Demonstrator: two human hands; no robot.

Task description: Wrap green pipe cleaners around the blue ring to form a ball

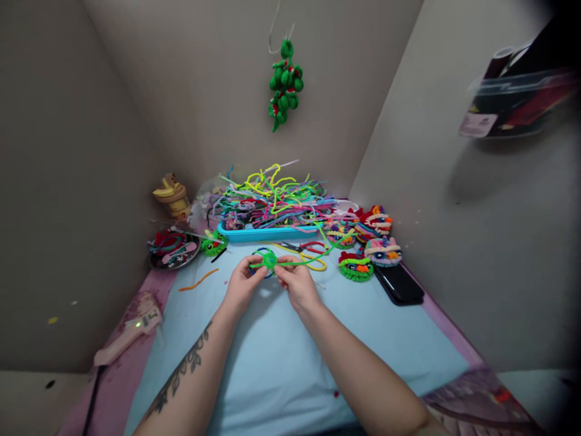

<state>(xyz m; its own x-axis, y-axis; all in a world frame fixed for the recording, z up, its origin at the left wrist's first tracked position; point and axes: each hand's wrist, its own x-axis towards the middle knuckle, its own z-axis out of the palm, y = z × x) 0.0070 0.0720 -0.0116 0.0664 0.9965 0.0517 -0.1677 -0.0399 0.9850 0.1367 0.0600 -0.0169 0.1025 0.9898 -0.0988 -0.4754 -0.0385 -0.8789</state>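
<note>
Above the light blue cloth [281, 363], my left hand [247, 280] pinches a round pipe-cleaner piece [269, 260], bright green in the middle with a dark blue loop around it. My right hand [297, 284] is closed at the piece's right side, thumb and fingers on a green pipe cleaner [333, 247]. That strand runs out past my right hand, up and to the right. Just beyond my hands lie yellow-handled scissors [316, 264] and a red-handled tool [313, 247]. The fingertips partly cover the piece.
A blue tray [272, 234] heaped with pipe cleaners stands at the back. Finished-looking colourful pipe-cleaner heads [356, 267] and a black phone [399, 284] lie right. At left are a glue gun [131, 333], a metal dish [175, 260] and an orange pipe cleaner [198, 281].
</note>
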